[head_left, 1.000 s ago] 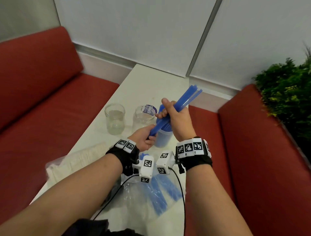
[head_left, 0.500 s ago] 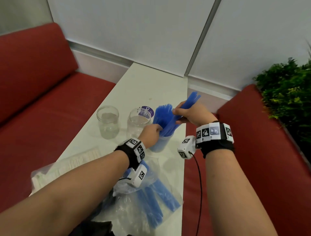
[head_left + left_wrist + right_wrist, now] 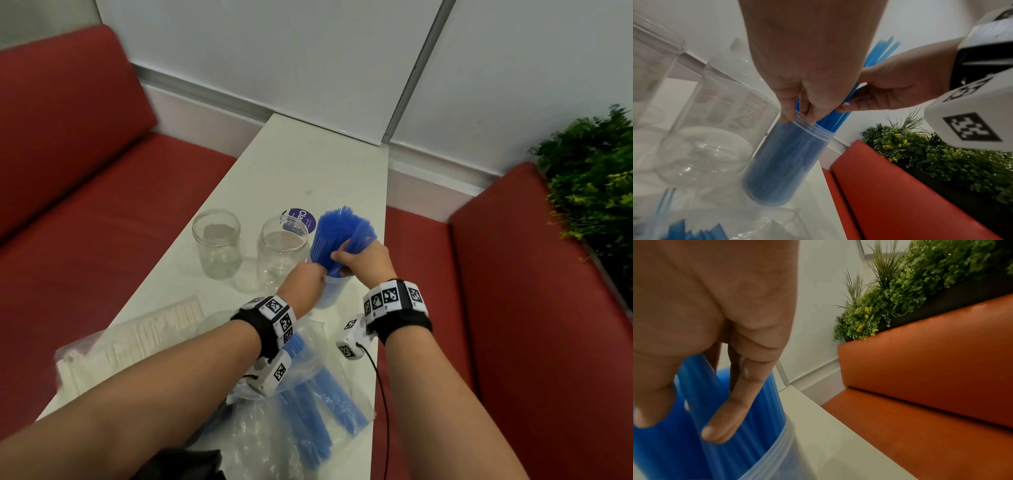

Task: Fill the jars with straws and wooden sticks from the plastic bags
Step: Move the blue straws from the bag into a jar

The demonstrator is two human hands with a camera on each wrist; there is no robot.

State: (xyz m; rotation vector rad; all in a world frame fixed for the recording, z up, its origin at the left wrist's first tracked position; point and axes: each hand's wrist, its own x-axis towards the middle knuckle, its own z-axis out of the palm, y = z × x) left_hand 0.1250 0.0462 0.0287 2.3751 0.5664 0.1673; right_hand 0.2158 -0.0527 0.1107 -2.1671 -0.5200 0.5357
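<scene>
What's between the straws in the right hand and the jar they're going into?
Nothing visible. The right hand grips the straws, whose lower ends already sit in the jar. The left hand pinches that jar's rim at the side and does not cover the mouth.

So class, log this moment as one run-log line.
left hand: pinches jar rim | right hand: grips straws | straws: in jar

White table (image 3: 308,171) carries three jars (image 3: 216,251) and two plastic bags (image 3: 301,411).
</scene>
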